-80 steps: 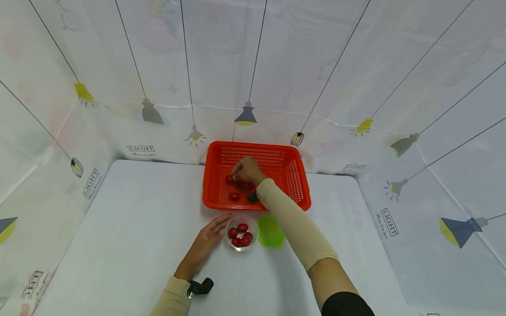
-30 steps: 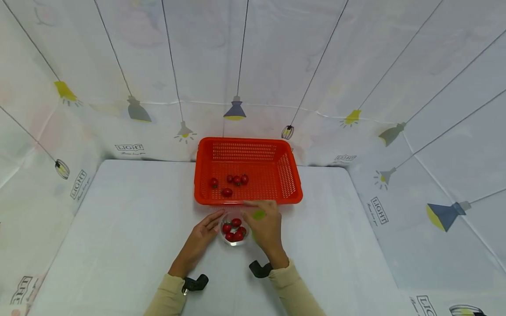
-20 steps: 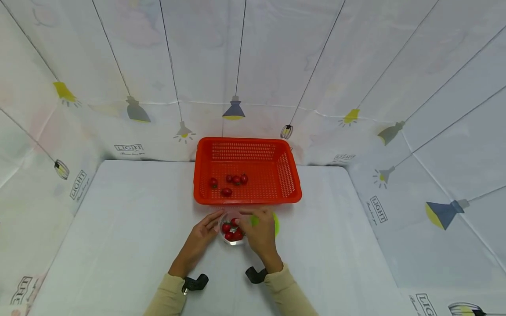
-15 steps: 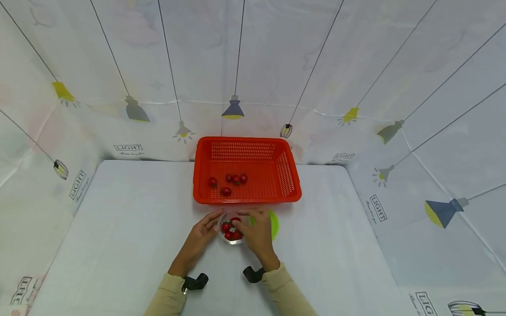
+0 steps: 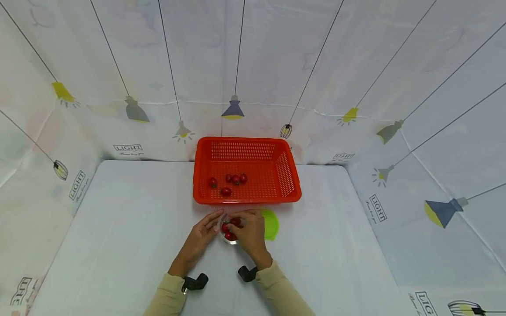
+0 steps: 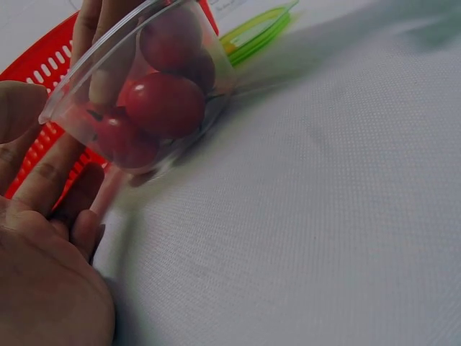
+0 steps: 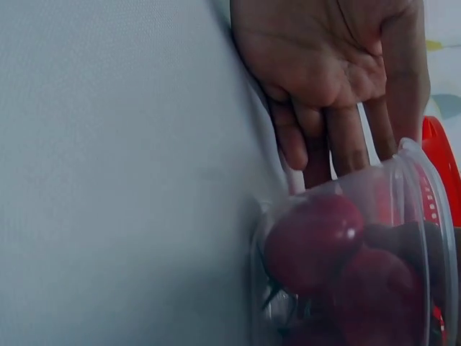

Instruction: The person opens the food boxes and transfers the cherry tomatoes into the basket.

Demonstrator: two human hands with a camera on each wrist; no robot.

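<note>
A clear plastic tub [image 5: 233, 242] holding several red cherry tomatoes [image 6: 166, 104] stands in front of the red basket. My left hand [image 5: 200, 235] lies along the tub's left side, its fairly straight fingers touching the wall. My right hand [image 5: 251, 232] comes over the tub from the right. Its thumb and index finger reach in among the tomatoes, around one near the far rim; whether they pinch it is hidden. Beside the right hand lies a bright green lid [image 5: 271, 224]. In the right wrist view, the left palm [image 7: 317, 65] shows beyond the tub.
The red slotted basket [image 5: 272, 199] stands at the back of the white table [image 5: 150, 210], with several loose cherry tomatoes [image 5: 225, 192] in its left half. Wall sheets [image 5: 158, 87] printed with lamps rise behind and on both sides.
My right hand has left the basket and come down to the tub, sliding left over it with its fingers going in. The green lid is more uncovered. My left hand has stayed against the tub.
</note>
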